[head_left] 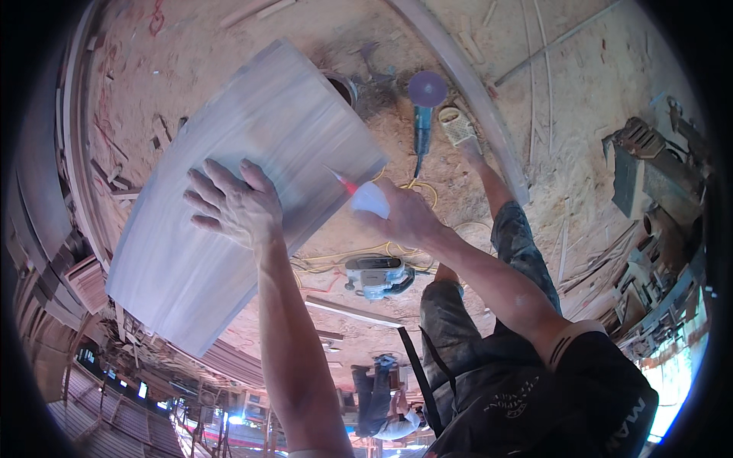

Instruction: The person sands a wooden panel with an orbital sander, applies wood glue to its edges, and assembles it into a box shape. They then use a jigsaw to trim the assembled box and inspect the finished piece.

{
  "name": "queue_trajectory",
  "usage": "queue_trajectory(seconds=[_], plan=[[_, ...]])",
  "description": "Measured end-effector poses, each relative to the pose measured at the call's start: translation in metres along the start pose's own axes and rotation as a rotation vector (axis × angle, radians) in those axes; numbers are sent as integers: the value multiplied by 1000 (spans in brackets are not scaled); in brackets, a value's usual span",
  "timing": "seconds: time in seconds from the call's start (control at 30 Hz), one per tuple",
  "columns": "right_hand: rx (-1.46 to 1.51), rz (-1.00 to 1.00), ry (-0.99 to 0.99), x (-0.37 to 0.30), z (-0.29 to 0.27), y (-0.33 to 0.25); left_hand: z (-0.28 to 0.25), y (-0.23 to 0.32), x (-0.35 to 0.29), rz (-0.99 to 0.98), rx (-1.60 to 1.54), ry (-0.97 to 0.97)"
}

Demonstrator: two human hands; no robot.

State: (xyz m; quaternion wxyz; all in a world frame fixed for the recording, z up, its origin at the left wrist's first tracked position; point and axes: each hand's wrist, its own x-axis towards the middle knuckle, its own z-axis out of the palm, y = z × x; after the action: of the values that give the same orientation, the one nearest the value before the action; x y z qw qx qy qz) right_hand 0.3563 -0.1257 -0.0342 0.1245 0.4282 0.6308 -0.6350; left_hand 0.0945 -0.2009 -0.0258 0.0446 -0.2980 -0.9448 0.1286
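A wide, pale wooden board [252,114] with streaky grain fills the left middle of the head view. My left hand [237,200] lies flat on it, fingers spread, holding nothing. To the right, my right hand [408,217] is closed around a white squeeze bottle [371,200] with a red neck. The bottle's thin pointed nozzle reaches over the board's right part; I cannot tell whether its tip touches the wood. What supports the board underneath is hidden.
An angle grinder [424,114] with a purple disc lies on the dirt floor near my sandalled foot [458,128]. Below the board's right edge sits a belt sander [376,276] among yellow cords [347,254]. A long curved plank [473,84] arcs past. Another person [385,408] works behind.
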Motion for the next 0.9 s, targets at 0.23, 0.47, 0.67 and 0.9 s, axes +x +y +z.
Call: queue_trajectory(seconds=[0.23,0.47,0.67,0.9], plan=[[-39,22,-18,0,-6,-12,5,-4,-1,-15,9,-16],[-31,18,-39,-1,-7,-16,6,-4,0,-4,-5,14],[-4,47,-6,-2,-11,-15,6,-5,0,0,5,1],[2,54,-43,-3,-11,-16,4,-3,0,-11,-2,-20]])
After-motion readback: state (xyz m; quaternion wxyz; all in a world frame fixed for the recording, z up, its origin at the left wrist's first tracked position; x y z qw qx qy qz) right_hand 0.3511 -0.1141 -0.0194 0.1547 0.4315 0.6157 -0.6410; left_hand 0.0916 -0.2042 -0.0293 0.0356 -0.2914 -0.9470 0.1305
